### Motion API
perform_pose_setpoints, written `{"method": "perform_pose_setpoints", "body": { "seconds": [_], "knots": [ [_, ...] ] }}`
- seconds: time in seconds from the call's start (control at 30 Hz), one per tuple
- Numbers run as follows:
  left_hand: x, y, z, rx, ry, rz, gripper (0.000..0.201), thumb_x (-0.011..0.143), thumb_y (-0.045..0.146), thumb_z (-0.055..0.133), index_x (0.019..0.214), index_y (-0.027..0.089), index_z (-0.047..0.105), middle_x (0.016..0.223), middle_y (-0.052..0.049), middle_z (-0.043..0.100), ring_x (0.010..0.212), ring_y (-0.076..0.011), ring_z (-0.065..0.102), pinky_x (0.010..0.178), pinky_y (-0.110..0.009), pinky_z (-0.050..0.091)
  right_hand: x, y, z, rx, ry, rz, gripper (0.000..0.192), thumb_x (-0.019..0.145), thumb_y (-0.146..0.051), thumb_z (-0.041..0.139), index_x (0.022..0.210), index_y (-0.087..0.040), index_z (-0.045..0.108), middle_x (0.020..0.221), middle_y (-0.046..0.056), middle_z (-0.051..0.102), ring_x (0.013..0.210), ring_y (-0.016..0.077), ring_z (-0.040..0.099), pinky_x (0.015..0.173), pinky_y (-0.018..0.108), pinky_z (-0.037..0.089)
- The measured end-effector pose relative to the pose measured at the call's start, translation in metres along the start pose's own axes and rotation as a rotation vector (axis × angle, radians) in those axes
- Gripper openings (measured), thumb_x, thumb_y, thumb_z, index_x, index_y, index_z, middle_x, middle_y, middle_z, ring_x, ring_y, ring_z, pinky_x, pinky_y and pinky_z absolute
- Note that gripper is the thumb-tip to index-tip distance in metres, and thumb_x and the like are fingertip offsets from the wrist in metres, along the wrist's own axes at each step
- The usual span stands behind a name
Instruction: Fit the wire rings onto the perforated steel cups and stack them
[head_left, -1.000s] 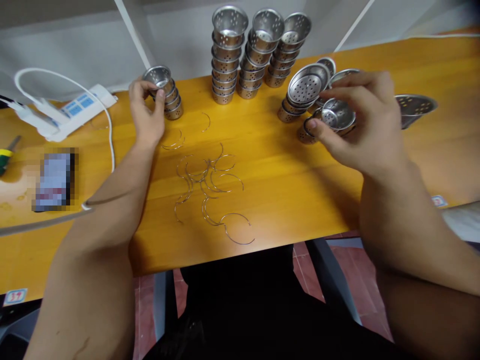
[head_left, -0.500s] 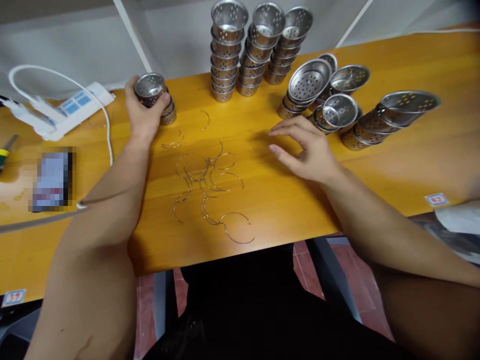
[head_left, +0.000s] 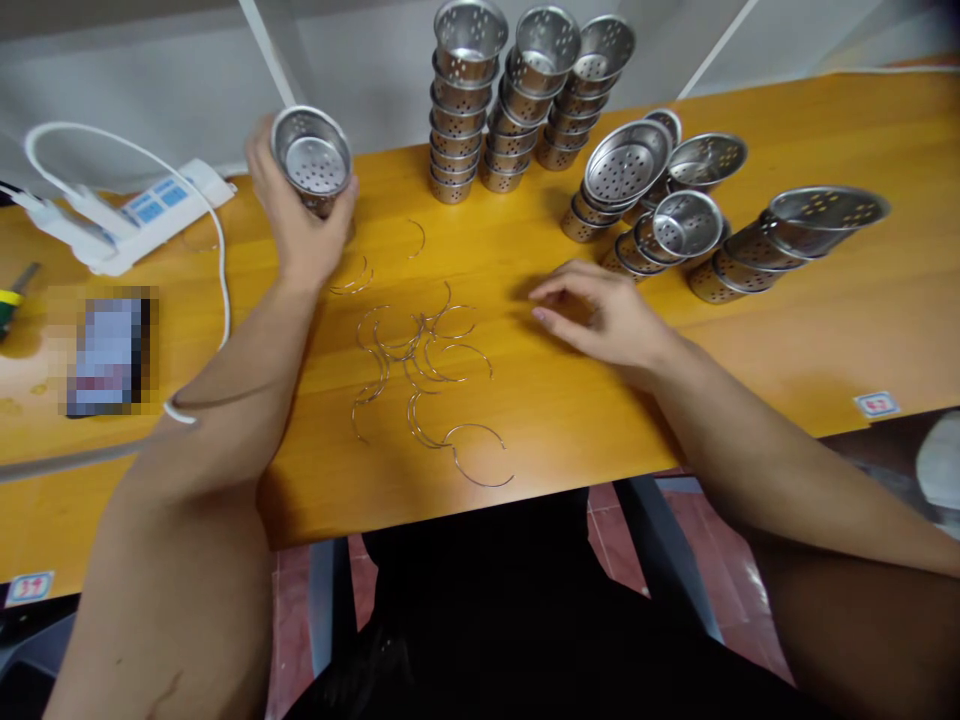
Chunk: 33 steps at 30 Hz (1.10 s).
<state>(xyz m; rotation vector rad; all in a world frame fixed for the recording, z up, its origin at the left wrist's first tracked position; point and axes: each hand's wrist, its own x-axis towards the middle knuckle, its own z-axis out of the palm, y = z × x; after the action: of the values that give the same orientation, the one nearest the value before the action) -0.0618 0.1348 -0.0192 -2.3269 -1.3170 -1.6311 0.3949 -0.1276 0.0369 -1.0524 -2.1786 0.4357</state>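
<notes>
Perforated steel cup [head_left: 311, 160] lifted over the far left of the desk [head_left: 750, 330], left hand [head_left: 296, 225] fingers wrapped around its wall. Probably light, rigid, slick; best gripped by the sides under the rim. Right hand [head_left: 600, 315] fingers loosely spread, empty, just right of the wire clips [head_left: 420, 370].

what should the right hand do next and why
Probably slide left and pinch one wire ring. The left hand holds a perforated cup lifted off the table, while the right hand hovers empty, fingers pointing toward the loose wires.
</notes>
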Motion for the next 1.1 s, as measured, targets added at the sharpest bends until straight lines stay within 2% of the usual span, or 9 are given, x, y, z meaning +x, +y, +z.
{"method": "perform_pose_setpoints", "body": {
  "seconds": [0.03, 0.13, 0.23, 0.4, 0.53, 0.67, 0.77, 1.0, 1.1],
  "knots": [
    [-0.003, 0.021, -0.004, 0.004, 0.098, -0.004, 0.147, 0.082, 0.132, 0.064, 0.175, 0.026, 0.025, 0.182, -0.01, 0.038, 0.179, -0.0331, 0.026, 0.166, -0.061, 0.014, 0.0, -0.003, 0.0, 0.008, -0.1, -0.042, 0.026, 0.122, -0.049, 0.076, 0.118, -0.025, 0.085, 0.111, 0.01, 0.086, 0.093, 0.0266, 0.079, 0.087, 0.044, 0.065],
    [-0.013, 0.092, -0.014, -0.073, -0.215, -0.102, 0.11, 0.087, 0.095, 0.099, 0.167, 0.041, 0.046, 0.179, -0.009, 0.055, 0.178, -0.0413, 0.045, 0.159, -0.064, 0.036, 0.0, -0.017, 0.008, 0.003, -0.341, -0.191, 0.026, 0.128, -0.042, 0.07, 0.117, -0.022, 0.082, 0.107, 0.009, 0.082, 0.091, 0.0242, 0.076, 0.086, 0.041, 0.062],
    [-0.015, 0.136, -0.021, -0.149, -0.302, -0.182, 0.097, 0.08, 0.081, 0.106, 0.156, 0.042, 0.061, 0.176, -0.012, 0.062, 0.177, -0.0484, 0.049, 0.156, -0.07, 0.042, 0.002, -0.031, 0.027, -0.055, -0.384, -0.325, 0.028, 0.131, -0.037, 0.065, 0.141, -0.018, 0.083, 0.128, 0.016, 0.085, 0.114, 0.0307, 0.082, 0.102, 0.047, 0.067],
    [-0.011, 0.108, -0.012, -0.175, -0.131, -0.052, 0.083, 0.086, 0.083, 0.1, 0.151, 0.044, 0.068, 0.161, -0.014, 0.073, 0.162, -0.0513, 0.062, 0.149, -0.08, 0.045, 0.019, -0.054, 0.055, -0.151, -0.452, -0.427, 0.038, 0.126, -0.027, 0.065, 0.159, -0.013, 0.081, 0.133, 0.02, 0.083, 0.124, 0.0359, 0.081, 0.11, 0.055, 0.071],
    [-0.013, 0.086, -0.007, -0.152, -0.102, 0.029, 0.083, 0.09, 0.088, 0.095, 0.156, 0.046, 0.069, 0.156, -0.014, 0.076, 0.156, -0.0519, 0.066, 0.143, -0.082, 0.049, 0.029, -0.08, 0.043, -0.057, -0.494, -0.367, 0.048, 0.128, -0.037, 0.071, 0.172, -0.02, 0.073, 0.144, 0.019, 0.08, 0.131, 0.0352, 0.081, 0.119, 0.055, 0.071],
    [-0.016, 0.092, -0.004, -0.208, -0.159, -0.003, 0.088, 0.084, 0.087, 0.101, 0.156, 0.046, 0.072, 0.16, -0.015, 0.074, 0.162, -0.0533, 0.062, 0.149, -0.08, 0.044, 0.013, -0.099, 0.029, 0.034, -0.596, -0.355, 0.122, 0.107, -0.054, 0.103, 0.203, -0.025, 0.035, 0.181, 0.025, 0.061, 0.17, 0.0488, 0.062, 0.141, 0.067, 0.058],
    [-0.016, 0.092, 0.003, -0.282, -0.198, 0.011, 0.094, 0.079, 0.084, 0.106, 0.156, 0.045, 0.072, 0.164, -0.015, 0.072, 0.165, -0.0543, 0.06, 0.152, -0.079, 0.041, 0.0, -0.097, 0.039, -0.005, -0.586, -0.342, 0.148, 0.098, -0.053, 0.112, 0.209, -0.025, 0.017, 0.197, 0.03, 0.043, 0.187, 0.0564, 0.041, 0.153, 0.08, 0.04],
    [-0.017, 0.092, 0.001, -0.263, -0.206, -0.029, 0.093, 0.078, 0.087, 0.105, 0.153, 0.044, 0.073, 0.165, -0.016, 0.072, 0.166, -0.0535, 0.06, 0.153, -0.078, 0.041, 0.021, -0.081, 0.059, -0.099, -0.435, -0.361, 0.099, 0.121, -0.051, 0.087, 0.201, -0.017, 0.038, 0.193, 0.035, 0.047, 0.183, 0.0569, 0.047, 0.149, 0.085, 0.043],
    [-0.017, 0.094, -0.003, -0.255, -0.209, -0.06, 0.09, 0.078, 0.086, 0.105, 0.151, 0.044, 0.073, 0.165, -0.015, 0.073, 0.168, -0.0531, 0.059, 0.155, -0.078, 0.038, 0.018, -0.097, 0.052, -0.017, -0.52, -0.368, 0.13, 0.11, -0.07, 0.098, 0.206, -0.023, 0.024, 0.2, 0.032, 0.041, 0.191, 0.0558, 0.036, 0.156, 0.082, 0.034]
  ]
}}
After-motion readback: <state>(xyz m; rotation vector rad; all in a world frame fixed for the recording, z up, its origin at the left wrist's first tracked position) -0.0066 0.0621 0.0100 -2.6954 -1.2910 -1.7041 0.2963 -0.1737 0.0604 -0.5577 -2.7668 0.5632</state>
